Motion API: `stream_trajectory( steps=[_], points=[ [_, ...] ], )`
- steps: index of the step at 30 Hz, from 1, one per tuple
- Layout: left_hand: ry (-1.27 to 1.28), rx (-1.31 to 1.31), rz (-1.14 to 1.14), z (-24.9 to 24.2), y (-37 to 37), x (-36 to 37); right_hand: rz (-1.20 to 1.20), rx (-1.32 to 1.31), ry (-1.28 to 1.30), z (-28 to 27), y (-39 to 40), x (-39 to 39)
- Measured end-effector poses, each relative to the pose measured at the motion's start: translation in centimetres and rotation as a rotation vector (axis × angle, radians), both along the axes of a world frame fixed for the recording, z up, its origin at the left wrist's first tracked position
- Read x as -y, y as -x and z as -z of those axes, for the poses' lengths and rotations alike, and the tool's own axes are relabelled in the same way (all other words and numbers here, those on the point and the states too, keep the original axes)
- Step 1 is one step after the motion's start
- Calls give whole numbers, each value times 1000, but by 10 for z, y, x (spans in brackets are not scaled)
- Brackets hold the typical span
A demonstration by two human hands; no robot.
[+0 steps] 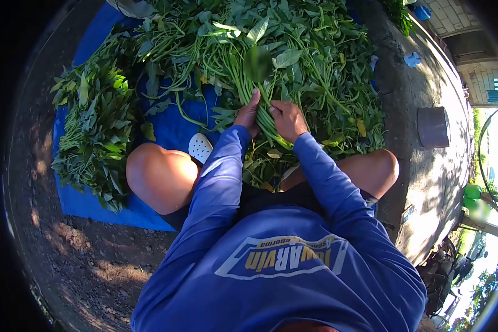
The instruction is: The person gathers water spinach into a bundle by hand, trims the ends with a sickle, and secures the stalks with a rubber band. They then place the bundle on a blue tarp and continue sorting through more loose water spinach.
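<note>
Between my two hands is a bunch of long green leafy stems [266,123], their cut ends toward me and the leaves pointing away. My left hand [248,115] wraps the bunch from the left side, thumb up along the stems. From the right, my right hand [288,119] closes around the same stems, fingers curled over them. A large heap of loose leafy greens [326,72] spreads beyond and around both hands. On the left lies a pile of greens [94,127] with stems lined up side by side.
Under the greens is a blue tarp [174,113] on bare soil [99,260]. A white clog [200,148] shows beside my left knee. To the right run a concrete ledge [426,182] and a dark round container [432,127]. A blue item [411,60] lies farther back.
</note>
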State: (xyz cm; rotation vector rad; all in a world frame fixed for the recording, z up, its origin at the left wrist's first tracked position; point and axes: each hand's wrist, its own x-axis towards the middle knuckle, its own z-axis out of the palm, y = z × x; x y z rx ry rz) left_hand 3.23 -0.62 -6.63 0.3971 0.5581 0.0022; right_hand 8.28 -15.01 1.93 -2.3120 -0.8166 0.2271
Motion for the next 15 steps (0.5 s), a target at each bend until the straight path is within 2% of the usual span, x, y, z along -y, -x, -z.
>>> stream_trajectory(
  steps=[3,6,7,10,13,15],
  points=[
    [-415,-288,-375,4,-1,23,11,-16,3,10,10,-6],
    [-427,-235,-155,26,1,24,8,-6,-18,30,29,-13],
    [-162,-220,-17,58,-5,18,30,-16,-59,37,38,-17],
    [56,-184,175,49,3,-3,16,-150,-181,36,45,-17],
    [-151,-169,-115,26,6,4,-44,-274,-218,21,42,-10],
    [-306,-141,-234,-13,18,2,52,-283,-234,9,25,-7]
  ],
)
